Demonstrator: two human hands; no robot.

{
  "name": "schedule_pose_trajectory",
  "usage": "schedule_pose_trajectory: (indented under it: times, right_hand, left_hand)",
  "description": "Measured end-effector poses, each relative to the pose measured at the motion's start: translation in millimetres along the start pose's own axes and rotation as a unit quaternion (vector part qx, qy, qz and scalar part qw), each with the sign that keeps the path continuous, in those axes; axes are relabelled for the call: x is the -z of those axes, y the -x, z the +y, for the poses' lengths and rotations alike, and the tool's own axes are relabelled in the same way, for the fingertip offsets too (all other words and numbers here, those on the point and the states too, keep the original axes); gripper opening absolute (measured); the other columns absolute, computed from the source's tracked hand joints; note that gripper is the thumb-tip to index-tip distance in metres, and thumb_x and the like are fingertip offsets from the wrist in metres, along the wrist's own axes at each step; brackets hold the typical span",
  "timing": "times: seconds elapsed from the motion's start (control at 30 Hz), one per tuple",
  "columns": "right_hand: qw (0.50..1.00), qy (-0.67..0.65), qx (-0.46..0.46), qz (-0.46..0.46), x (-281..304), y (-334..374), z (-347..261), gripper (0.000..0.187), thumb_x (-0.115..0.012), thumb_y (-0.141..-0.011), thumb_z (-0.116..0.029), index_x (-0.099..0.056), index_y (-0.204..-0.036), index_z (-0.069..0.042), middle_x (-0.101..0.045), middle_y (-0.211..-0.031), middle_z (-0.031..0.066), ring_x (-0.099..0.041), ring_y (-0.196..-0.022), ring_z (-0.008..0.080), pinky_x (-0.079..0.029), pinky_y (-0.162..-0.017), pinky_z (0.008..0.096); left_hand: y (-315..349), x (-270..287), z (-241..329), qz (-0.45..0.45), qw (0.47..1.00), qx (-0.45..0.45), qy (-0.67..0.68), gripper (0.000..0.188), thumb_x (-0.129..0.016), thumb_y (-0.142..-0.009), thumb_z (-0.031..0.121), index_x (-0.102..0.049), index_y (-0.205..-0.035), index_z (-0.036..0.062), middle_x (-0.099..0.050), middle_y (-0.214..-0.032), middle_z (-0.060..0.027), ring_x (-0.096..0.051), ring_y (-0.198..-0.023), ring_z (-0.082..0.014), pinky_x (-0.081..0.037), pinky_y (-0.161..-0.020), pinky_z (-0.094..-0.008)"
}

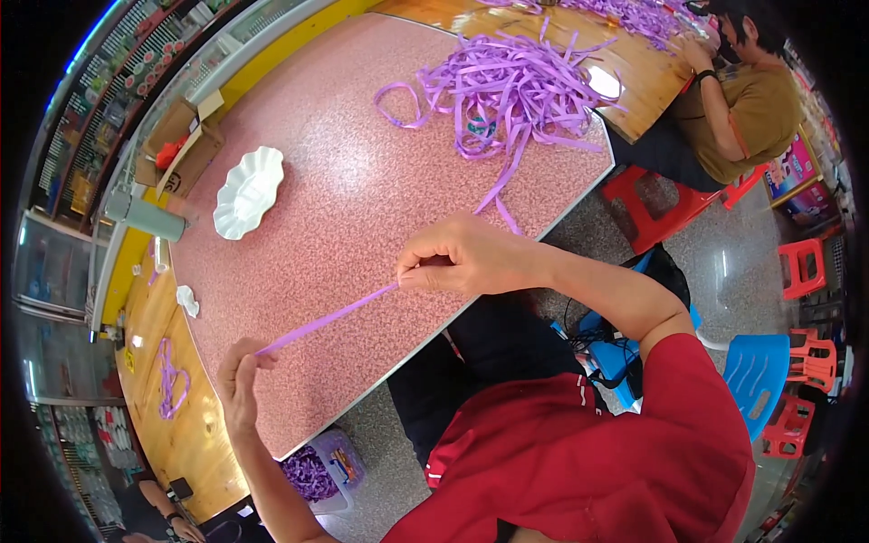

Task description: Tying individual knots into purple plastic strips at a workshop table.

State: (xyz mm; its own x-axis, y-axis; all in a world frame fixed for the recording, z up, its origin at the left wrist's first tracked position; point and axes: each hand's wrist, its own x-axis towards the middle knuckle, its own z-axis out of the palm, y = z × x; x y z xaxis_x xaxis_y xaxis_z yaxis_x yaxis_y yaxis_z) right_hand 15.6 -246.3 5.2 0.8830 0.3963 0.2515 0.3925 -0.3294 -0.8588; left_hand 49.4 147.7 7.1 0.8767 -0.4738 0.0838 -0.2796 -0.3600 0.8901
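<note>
A narrow purple ribbon is stretched in a slanting line between my two hands, just above the pink speckled table. My left hand grips its lower end near the table's left edge, fingers closed. Thumb and forefinger of my right hand pinch the other end, close to the table's near edge. Beyond my right hand lies a tangled heap of purple ribbons, with loose strands trailing toward my wrist. I cannot tell whether the held ribbon joins those strands behind the hand.
A white scalloped dish, a grey-green bottle and an open cardboard box stand to the far left. Below the table's near edge sits a clear bin of purple pieces. A co-worker sits at the far right, beside red stools.
</note>
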Motion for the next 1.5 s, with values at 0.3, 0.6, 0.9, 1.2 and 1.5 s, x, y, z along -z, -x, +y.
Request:
schedule_pose_trajectory:
  times: [0.3,0.6,0.9,1.2,1.5]
  right_hand:
    - [0.982,0.16,0.045,0.088,50,13,49,0.015,-0.066,-0.091,-0.015,-0.066,-0.094,0.0,-0.068,-0.085,0.0119,-0.067,-0.078,0.0251,-0.051,-0.07,0.035]
    - [0.98,0.009,-0.102,0.172,102,46,73,0.014,-0.068,-0.094,-0.014,-0.07,-0.098,-0.001,-0.063,-0.081,-0.0025,-0.056,-0.071,0.0049,-0.045,-0.062,0.0226]
    - [0.946,-0.238,-0.124,0.18,67,40,22,0.019,-0.069,-0.093,-0.016,-0.07,-0.103,0.0,-0.062,-0.074,-0.0012,-0.056,-0.063,0.0052,-0.044,-0.057,0.0201]
    - [0.938,-0.294,-0.091,0.159,26,54,-13,0.02,-0.068,-0.092,-0.007,-0.068,-0.109,0.001,-0.064,-0.086,0.0038,-0.059,-0.073,0.0077,-0.049,-0.061,0.0224]
    - [0.864,-0.459,-0.005,0.205,-1,62,8,0.021,-0.068,-0.091,-0.003,-0.069,-0.113,-0.001,-0.069,-0.099,0.0035,-0.063,-0.082,0.0094,-0.051,-0.069,0.0224]
  left_hand:
    - [18,74,-56,0.224,0.937,-0.015,0.269,0.032,-0.053,-0.102,0.028,-0.044,-0.076,0.0109,-0.044,-0.074,-0.0025,-0.047,-0.071,-0.0163,-0.043,-0.077,-0.0329]
    - [45,122,-129,0.347,0.902,0.247,-0.065,0.033,-0.057,-0.099,0.035,-0.053,-0.085,0.0059,-0.054,-0.079,-0.0058,-0.054,-0.078,-0.0181,-0.044,-0.077,-0.0333]
    - [-19,-85,43,0.025,0.999,-0.025,-0.028,0.021,-0.058,-0.099,0.017,-0.07,-0.105,0.0012,-0.07,-0.102,-0.0122,-0.065,-0.098,-0.0231,-0.051,-0.087,-0.0369]
    - [-75,-246,99,-0.059,0.832,0.034,0.55,0.072,-0.043,-0.103,0.049,-0.021,-0.156,0.0043,-0.034,-0.156,-0.0152,-0.037,-0.142,-0.0293,-0.032,-0.115,-0.045]
    - [-77,-254,108,-0.046,0.813,0.018,0.58,0.063,-0.042,-0.105,0.047,-0.044,-0.144,-0.0029,-0.055,-0.133,-0.0075,-0.052,-0.114,-0.0162,-0.042,-0.093,-0.033]
